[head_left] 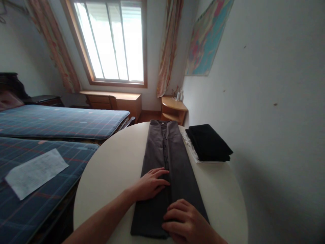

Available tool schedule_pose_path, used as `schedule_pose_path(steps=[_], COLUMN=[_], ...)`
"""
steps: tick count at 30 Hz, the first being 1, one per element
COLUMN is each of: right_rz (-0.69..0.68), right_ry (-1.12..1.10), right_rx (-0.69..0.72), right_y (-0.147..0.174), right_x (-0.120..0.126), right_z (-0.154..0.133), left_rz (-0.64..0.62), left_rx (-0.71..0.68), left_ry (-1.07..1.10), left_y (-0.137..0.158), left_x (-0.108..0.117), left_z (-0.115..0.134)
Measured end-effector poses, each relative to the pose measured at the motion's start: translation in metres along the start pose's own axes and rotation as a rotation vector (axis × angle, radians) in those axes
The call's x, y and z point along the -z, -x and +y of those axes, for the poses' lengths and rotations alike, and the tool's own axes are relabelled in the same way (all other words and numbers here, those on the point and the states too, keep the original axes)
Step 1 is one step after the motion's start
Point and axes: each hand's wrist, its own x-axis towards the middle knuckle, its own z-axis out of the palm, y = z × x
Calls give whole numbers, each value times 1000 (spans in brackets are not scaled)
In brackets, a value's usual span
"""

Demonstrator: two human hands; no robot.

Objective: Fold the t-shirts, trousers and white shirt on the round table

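A folded gray garment (pixel 154 152) is lying across the round white table (pixel 114 169), the left hand (pixel 150 184) resting spread and loose on it, the right hand (pixel 187 220) touching it toward the table's near edge, whether pinching I cannot tell

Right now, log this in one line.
left hand: on gray garment | right hand: fingers curled at garment's near end | gray garment: on white table | folded black cloth: right of garment
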Motion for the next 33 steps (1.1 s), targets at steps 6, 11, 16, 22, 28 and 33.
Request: schedule_pose_path(steps=[6,11,16,22,28,33], right_rz=[-65,-109,-125,-130,-132,-132], right_ry=[-85,-213,-202,-95,-167,-92], right_rx=[-170,-272,-279,-217,-179,-200], right_y=[1,-4,-9,-13,-12,-28], right_x=[-6,10,22,14,14,24], right_z=[4,3,5,7,10,24], left_rz=[4,-13,-9,68,65,74], left_rx=[50,69,16,-19,50,193], left_ry=[-55,-63,-17,18,-107,-263], left_y=[-2,0,-5,-9,-25,-64], left_x=[-1,-4,-3,1,8,20], left_z=[-1,-6,-8,-8,-28,-54])
